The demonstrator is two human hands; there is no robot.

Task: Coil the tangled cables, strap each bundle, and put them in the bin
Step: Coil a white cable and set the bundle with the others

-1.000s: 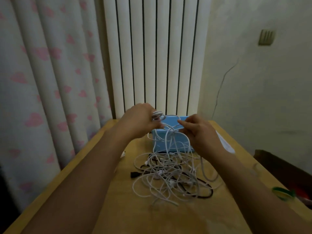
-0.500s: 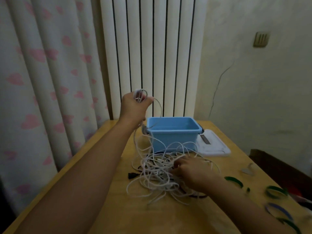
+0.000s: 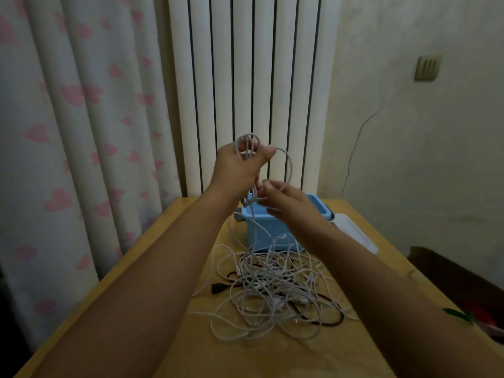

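White cable (image 3: 246,148) coil hangs upright in left hand's (image 3: 237,170) closed grip; right hand (image 3: 283,200) pinches its strand.

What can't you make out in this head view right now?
- Inside of the blue bin: hidden by the right hand.
- Which cable in the tangled pile the left hand holds: strands overlap.
- Green strap: mostly behind the right forearm.
- White lid: partly covered by that arm.

One head-worn wide view looks forward and down, close over the table (image 3: 174,331).
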